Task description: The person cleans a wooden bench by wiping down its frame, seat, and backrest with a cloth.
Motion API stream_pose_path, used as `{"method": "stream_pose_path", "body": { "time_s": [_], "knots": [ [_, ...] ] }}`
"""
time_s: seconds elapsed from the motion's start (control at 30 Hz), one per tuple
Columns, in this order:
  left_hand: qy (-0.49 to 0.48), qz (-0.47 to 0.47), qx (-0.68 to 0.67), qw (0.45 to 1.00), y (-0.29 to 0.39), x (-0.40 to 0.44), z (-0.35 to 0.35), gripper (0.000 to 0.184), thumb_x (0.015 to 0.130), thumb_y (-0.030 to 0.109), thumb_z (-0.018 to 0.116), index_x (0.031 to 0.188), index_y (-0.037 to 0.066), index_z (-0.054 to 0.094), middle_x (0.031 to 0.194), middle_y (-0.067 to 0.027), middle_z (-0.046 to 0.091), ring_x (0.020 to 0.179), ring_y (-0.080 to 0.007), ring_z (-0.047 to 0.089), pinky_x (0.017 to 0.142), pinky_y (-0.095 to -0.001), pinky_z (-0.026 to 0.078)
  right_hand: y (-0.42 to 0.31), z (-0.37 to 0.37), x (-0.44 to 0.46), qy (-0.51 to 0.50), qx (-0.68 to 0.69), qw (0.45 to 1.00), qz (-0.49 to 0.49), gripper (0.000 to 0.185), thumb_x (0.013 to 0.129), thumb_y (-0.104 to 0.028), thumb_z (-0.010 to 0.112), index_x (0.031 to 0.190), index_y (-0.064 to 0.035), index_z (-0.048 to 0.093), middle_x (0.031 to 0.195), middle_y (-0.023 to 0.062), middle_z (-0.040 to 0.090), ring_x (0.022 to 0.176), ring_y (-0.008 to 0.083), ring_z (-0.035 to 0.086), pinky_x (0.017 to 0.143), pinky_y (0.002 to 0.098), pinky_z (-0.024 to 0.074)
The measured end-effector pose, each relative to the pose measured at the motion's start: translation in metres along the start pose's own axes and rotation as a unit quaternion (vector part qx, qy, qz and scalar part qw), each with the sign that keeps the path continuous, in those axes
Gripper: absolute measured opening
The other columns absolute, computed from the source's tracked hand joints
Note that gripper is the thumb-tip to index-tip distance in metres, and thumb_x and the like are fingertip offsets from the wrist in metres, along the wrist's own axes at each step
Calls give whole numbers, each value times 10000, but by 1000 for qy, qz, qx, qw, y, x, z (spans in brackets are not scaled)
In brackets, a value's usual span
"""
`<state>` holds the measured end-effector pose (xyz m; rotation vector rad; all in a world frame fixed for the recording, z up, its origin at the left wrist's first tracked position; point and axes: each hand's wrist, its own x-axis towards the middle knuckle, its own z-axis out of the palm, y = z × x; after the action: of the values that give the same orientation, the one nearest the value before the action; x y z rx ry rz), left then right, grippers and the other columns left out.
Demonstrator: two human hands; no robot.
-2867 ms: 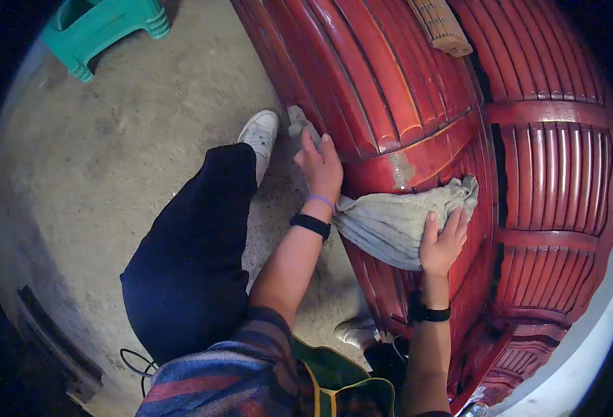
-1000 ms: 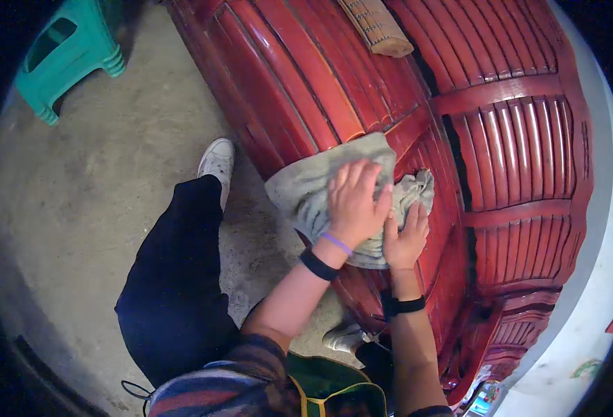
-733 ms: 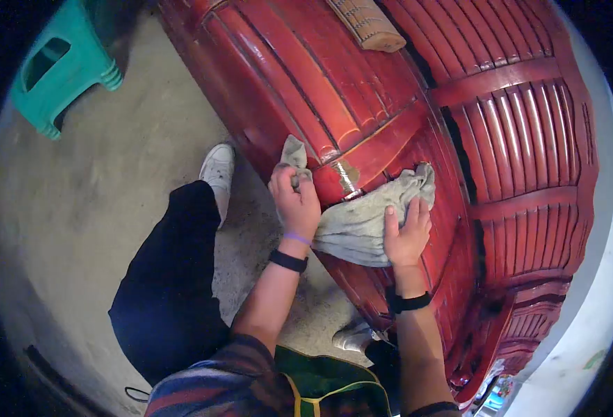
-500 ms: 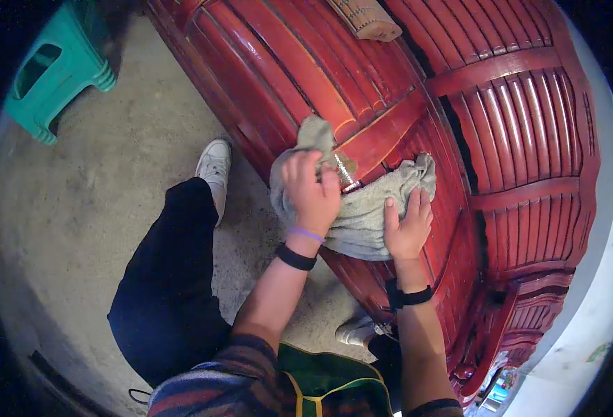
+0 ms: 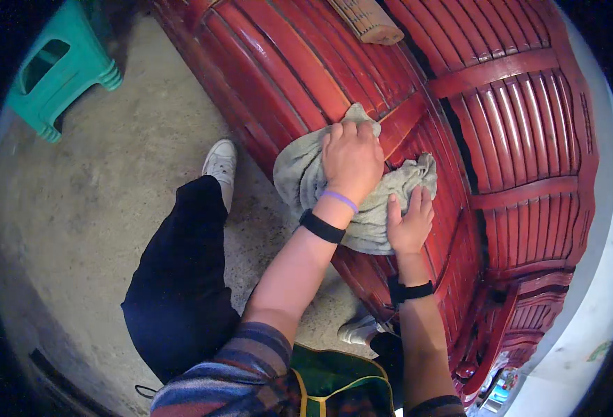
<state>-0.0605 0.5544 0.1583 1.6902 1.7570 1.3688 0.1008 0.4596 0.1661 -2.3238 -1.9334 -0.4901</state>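
One soft, seemingly light cloth (image 5: 298, 170) is offering graspable folds; the left hand (image 5: 353, 161) is clutching its twelve-o'clock side, the right hand (image 5: 410, 226) is pressing, fingers spread, at four.

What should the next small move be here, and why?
Probably the left hand should smooth the wrinkled grey cloth flat over the red slatted wooden seat. The cloth lies in folds around that hand, while the right hand rests on its edge beside a crumpled corner and could steady it.
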Motion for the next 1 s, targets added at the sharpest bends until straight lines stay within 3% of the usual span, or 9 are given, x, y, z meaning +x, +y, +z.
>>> {"method": "stream_pose_path", "body": {
  "time_s": [0.2,0.3,0.4,0.5,0.6,0.7,0.83,1.0],
  "knots": [
    [43,-1,-40,998,-19,-22,-12,237,782,188,606,985,68,626,962,-126,586,939,-316,546,813,-436,434,0,1,2,-11,26,999,22,720,862,-552,549,1347,-24,473,1411,219,409,1227,423,426,978,527,384],
    [130,-23,-115,985,-54,-50,4,253,812,155,564,1038,41,570,1009,-169,567,984,-370,515,867,-458,411,2,2,2,-14,25,999,15,722,860,-555,548,1348,-29,472,1415,217,407,1232,423,421,979,529,382],
    [189,-118,-145,964,-92,-79,25,216,833,122,537,1021,15,534,1024,-197,539,983,-379,498,896,-464,394,4,4,2,-13,21,1000,10,716,861,-549,550,1350,-33,471,1413,215,409,1236,422,417,982,528,379],
    [156,-133,-150,967,-100,-89,27,218,859,112,507,1038,-12,501,1069,-217,507,1010,-374,478,918,-461,380,1,0,2,-17,27,999,18,710,862,-544,553,1347,-32,474,1408,217,412,1237,422,416,981,529,380],
    [216,-162,-153,951,-93,-87,33,212,857,103,484,1026,-23,507,1065,-227,522,1025,-385,477,910,-458,372,1,0,1,-7,27,1000,14,706,859,-540,563,1341,-31,479,1401,215,418,1232,421,421,973,531,382],
    [227,-359,-156,892,-107,-97,54,234,867,99,467,1051,-42,499,1083,-245,501,1032,-384,466,921,-453,362,3,0,1,3,42,999,9,713,849,-541,577,1338,-30,482,1398,208,422,1226,420,426,966,532,384],
    [207,-345,-172,899,-121,-114,61,268,877,114,474,1066,-75,491,1064,-247,501,1032,-385,463,923,-446,364,3,1,2,5,37,999,15,724,839,-543,588,1336,-28,484,1393,202,427,1220,416,431,969,526,383],
    [199,-304,-119,924,-85,-95,45,240,858,106,507,1058,-26,512,1103,-221,511,1055,-372,460,950,-453,342,3,1,2,-4,40,999,19,724,837,-541,590,1336,-27,482,1387,200,432,1214,414,435,972,521,381]
  ]
}}
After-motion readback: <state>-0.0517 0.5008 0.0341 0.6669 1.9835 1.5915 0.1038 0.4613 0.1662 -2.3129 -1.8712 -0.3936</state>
